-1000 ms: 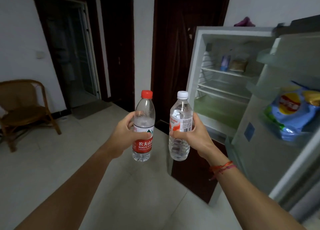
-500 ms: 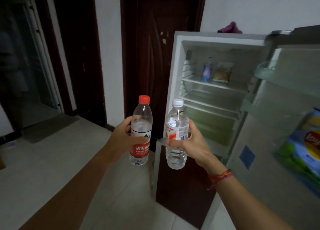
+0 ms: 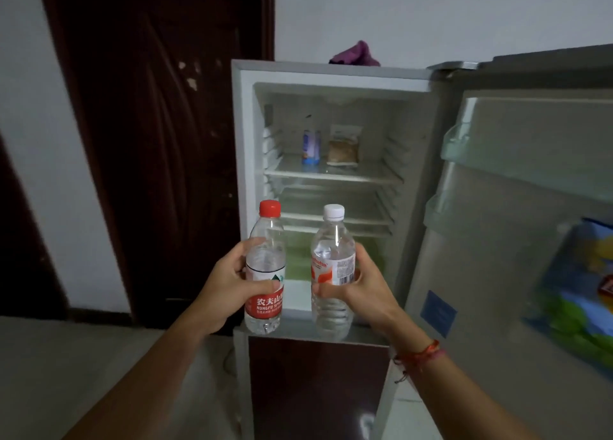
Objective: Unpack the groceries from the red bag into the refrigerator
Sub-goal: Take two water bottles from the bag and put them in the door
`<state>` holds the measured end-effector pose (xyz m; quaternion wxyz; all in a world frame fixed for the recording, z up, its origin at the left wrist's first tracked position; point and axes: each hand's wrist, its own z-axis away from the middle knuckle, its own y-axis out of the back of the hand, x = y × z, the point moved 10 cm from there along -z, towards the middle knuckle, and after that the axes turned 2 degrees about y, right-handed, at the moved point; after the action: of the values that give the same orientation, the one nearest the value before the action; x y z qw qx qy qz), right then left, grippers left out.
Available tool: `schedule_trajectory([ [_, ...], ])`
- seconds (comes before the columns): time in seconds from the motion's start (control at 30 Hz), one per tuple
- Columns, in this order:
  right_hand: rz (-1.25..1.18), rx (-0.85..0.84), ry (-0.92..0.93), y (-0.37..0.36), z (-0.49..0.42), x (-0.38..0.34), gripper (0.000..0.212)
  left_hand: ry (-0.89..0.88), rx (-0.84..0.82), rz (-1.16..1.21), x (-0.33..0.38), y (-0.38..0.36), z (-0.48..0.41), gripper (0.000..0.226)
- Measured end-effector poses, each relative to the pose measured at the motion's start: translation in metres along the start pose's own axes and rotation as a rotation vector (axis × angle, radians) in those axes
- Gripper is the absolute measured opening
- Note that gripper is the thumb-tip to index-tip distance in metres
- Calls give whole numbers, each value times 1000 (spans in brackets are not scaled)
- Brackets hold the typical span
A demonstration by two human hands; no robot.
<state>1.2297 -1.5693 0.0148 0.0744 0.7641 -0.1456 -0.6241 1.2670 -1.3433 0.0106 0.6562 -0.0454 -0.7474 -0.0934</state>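
Observation:
My left hand grips a clear water bottle with a red cap and red label, held upright. My right hand grips a second clear bottle with a white cap, also upright. Both bottles are in front of the open refrigerator, level with its lower shelves. On the top shelf stand a small blue carton and a brown packet. The open fridge door swings out to the right, and a blue chip bag sits in its rack. The red bag is out of view.
A dark wooden door stands left of the fridge. A purple cloth lies on top of the fridge. Below the open compartment is a dark red lower fridge door. Pale tiled floor lies at the lower left.
My view has swung right and closer, so the fridge now faces me squarely. Both bottles stay gripped side by side and now sit in front of the fridge opening.

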Motion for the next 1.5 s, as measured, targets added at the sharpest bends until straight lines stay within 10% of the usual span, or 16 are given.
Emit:
schedule_trajectory([
  [0.77,125,660,-386,152,127,118,72,58,-784,64,-69,-258,-67,75],
  [1.5,234,677,-412,168,164,126,72,54,-801,37,-77,-300,-38,73],
])
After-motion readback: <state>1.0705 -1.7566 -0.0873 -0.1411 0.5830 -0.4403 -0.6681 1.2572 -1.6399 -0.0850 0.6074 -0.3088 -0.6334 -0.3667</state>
